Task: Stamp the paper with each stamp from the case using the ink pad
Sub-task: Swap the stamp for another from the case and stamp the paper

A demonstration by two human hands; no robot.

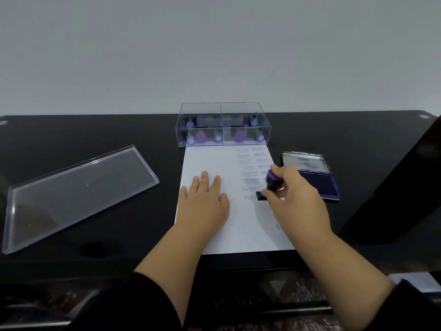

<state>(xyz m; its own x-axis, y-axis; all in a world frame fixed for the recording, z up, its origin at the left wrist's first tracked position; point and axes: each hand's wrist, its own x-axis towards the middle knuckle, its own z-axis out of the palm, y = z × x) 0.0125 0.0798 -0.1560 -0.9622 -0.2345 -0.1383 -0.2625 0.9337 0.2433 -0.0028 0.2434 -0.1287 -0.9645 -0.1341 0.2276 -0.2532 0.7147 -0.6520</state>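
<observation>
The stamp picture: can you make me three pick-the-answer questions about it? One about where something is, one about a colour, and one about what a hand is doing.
1. Where is the clear lid?
A. on the case
B. flat on the table, left of the paper
C. under the ink pad

2. What colour is the top of the stamp in the right hand?
A. purple
B. red
C. green

3. What is the left hand doing?
A. holding a stamp
B. lifting the lid
C. lying flat on the paper

Answers:
1. B, the lid lies on the black table, away from the open case.
2. A, a purple knob shows above the fingers.
3. C, its fingers are spread straight on the sheet and hold nothing.
</observation>
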